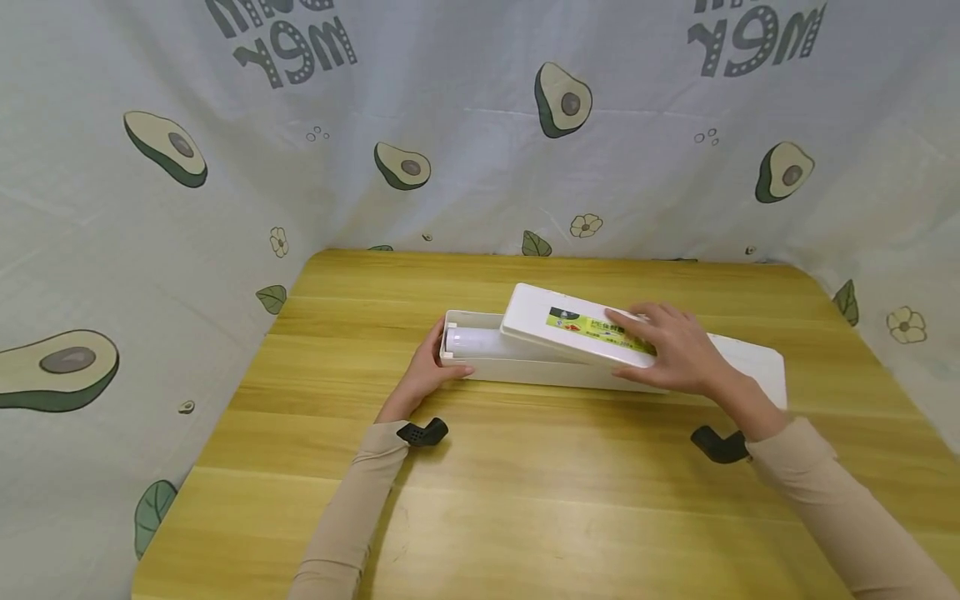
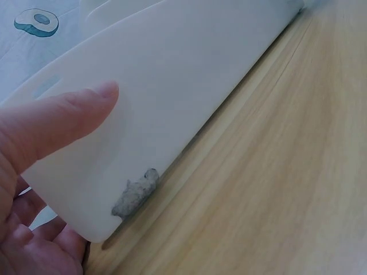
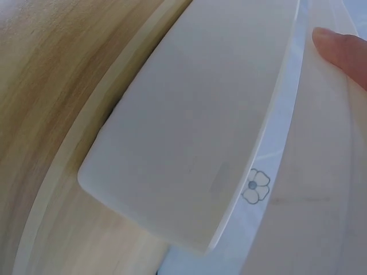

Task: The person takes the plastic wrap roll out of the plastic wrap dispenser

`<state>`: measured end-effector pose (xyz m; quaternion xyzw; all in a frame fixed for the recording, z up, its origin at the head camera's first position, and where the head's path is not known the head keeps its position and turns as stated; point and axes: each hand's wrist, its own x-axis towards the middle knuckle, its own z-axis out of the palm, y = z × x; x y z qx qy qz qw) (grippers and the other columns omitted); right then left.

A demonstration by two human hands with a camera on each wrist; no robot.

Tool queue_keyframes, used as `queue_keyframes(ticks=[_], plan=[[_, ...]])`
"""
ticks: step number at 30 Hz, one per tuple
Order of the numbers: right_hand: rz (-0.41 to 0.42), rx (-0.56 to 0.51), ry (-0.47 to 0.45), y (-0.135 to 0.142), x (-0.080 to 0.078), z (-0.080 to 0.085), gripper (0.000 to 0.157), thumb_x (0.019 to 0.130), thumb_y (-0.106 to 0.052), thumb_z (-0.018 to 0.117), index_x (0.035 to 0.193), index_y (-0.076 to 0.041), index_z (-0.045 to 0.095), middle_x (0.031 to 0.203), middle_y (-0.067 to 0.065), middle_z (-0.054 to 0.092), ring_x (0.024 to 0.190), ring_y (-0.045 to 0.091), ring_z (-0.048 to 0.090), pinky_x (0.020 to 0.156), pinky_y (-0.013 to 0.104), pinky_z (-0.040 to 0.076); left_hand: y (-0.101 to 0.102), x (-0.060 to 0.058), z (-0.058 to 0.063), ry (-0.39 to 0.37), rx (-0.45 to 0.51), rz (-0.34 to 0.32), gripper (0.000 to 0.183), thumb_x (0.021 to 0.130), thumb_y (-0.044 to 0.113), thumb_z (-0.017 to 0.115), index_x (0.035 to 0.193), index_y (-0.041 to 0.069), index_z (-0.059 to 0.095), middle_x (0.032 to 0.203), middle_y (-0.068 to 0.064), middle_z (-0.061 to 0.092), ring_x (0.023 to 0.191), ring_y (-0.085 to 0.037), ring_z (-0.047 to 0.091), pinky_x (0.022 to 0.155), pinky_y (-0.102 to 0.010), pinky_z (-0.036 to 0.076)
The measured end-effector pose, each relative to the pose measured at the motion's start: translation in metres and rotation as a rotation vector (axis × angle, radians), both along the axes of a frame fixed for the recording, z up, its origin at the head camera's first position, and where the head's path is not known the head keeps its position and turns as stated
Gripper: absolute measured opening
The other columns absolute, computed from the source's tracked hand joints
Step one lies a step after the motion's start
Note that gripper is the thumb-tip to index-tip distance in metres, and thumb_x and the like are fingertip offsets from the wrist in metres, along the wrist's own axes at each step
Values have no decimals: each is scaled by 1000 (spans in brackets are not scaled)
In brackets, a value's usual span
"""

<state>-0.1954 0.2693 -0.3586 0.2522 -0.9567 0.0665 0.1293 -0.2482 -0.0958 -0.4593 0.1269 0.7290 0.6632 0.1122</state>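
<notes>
A long white cling film box (image 1: 525, 372) lies across the table, with a pale film roll (image 1: 476, 343) showing at its uncovered left end. My left hand (image 1: 427, 372) grips that end, thumb on the front wall (image 2: 172, 74) and fingers round the back and end. My right hand (image 1: 682, 350) holds the white lid (image 1: 536, 310) by its long edges, over its yellow-green label (image 1: 592, 325). The lid is raised off the box, slanted and shifted right past the box's end. A gap shows between lid (image 3: 309, 149) and box (image 3: 183, 137) in the right wrist view.
The wooden table (image 1: 525, 492) has rounded far corners. A curtain (image 1: 480, 167) printed with avocados hangs behind it and along both sides. A grey worn patch (image 2: 136, 195) marks the box's lower front edge. Black wrist mounts (image 1: 423, 432) sit at both cuffs.
</notes>
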Motion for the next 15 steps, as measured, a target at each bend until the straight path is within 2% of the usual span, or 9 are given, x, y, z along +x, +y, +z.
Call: queue_keyframes(ticks=[7,15], plan=[[-32,11,-1,6,6,2,82,68,-48,76,139,-22,46,124,18,54,111,38,50,80,54,38,-1,1,0,-5,3,-4,99,75,-1,73,151,18,14,147,-11,36,124,-27,44,100,-32,43],[-53,-1,18,15,9,-1,83,68,-47,76,140,-21,45,125,19,53,109,39,49,79,54,38,-1,0,-1,0,17,-9,98,75,-2,73,151,18,14,147,-11,36,125,-27,44,102,-36,42]])
